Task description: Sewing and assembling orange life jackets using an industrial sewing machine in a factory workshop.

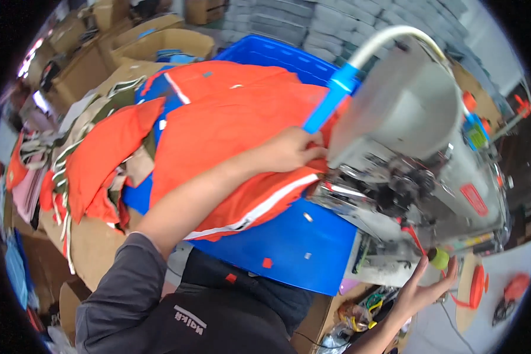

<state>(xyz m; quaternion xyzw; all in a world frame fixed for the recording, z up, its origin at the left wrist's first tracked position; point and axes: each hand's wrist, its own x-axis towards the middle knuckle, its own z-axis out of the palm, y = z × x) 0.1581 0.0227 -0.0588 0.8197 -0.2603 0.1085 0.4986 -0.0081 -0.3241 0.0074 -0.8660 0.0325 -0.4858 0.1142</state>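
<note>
A large piece of orange fabric (230, 124) with a white stripe along its near edge lies on a blue board (277, 248), its right end against the sewing machine (404, 106). My left hand (295, 150) is closed on the fabric beside the machine head; its fingertips are partly hidden. Over at the right, my right hand (422, 289) is open, thumb and fingers spread on either side of a yellow-green knob-like piece (438, 258). A narrow orange tape (415, 237) runs from the machine down to these fingertips. Whether they touch the tape is unclear.
A blue hose (330, 97) arches over the machine. More orange, green and beige pieces (103, 159) are heaped on the left. Behind stand a blue crate (271, 50), cardboard boxes (165, 44) and grey stacks (277, 20). An orange tape roll (478, 286) sits at the right.
</note>
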